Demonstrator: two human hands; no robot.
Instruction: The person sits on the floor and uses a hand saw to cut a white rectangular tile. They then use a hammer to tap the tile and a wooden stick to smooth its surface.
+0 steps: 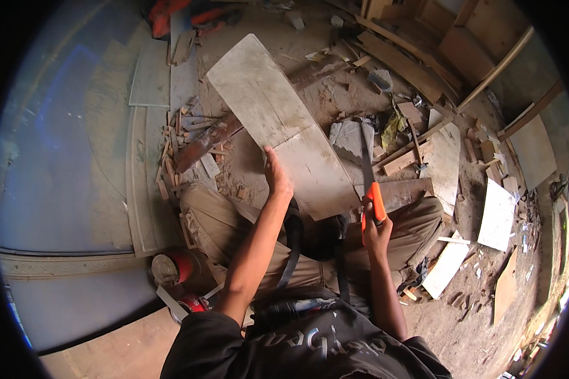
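Observation:
A long pale board (278,126) slants across my lap, its near end above my knees and its far end out over the floor. My left hand (277,174) grips the board's left edge, thumb on the top face and the fingers hidden beneath. In my right hand (377,230) is a handsaw (376,202) with an orange and black handle, fingers wrapped round it. The saw's grey blade points up and away, close beside the board's right edge near its lower corner. Whether the teeth touch the wood, I cannot tell.
Under the board lies a dark wooden beam (212,142). A grey block (352,140) sits beyond the saw. Offcuts and scraps litter the floor, with white panels (496,215) at right. A round can (165,270) stands left of my knee, near a large bluish panel (69,158).

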